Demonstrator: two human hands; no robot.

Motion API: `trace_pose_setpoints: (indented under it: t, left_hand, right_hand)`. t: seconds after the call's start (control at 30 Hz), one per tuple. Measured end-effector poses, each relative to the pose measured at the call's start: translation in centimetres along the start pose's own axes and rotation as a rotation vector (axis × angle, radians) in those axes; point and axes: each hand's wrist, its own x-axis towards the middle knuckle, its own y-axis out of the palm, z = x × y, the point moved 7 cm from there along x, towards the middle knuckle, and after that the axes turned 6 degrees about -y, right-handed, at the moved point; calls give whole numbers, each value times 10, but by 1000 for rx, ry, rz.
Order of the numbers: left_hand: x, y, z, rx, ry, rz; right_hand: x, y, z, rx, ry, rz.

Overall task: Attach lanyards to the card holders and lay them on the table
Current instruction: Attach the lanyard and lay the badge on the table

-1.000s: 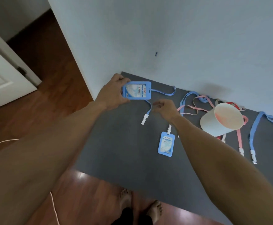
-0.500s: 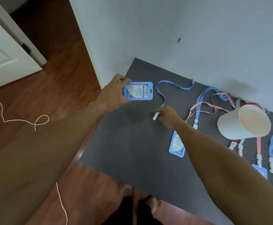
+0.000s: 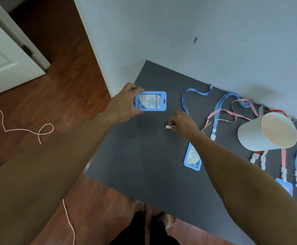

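Landmark: white cup, lying on its side on the dark table, mouth turned toward the right.
Left hand: grasping 1 blue card holder by its short end, held over the table well left of the cup.
Holder axis: long axis roughly level across the view, slotted end pointing toward the cup, printed face up.
Right hand: pinched on the white clip of a blue lanyard, between holder and cup; clip tip aimed left, toward the slot but apart from it.
Done: seemingly 1 holder with lanyard laid just left of the cup, joint hidden by the forearm; another holder below the cup, clip close above it, link unclear.
Left: clipping the held holder, laying it down; several loose lanyards around the cup.
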Motion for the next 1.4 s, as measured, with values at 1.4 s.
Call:
trace_pose_setpoints:
  t: [1.4]
  left_hand:
    - [-33,-9,-80,78,145,-11]
  right_hand:
    - [-83,-128,0,808,78,-204]
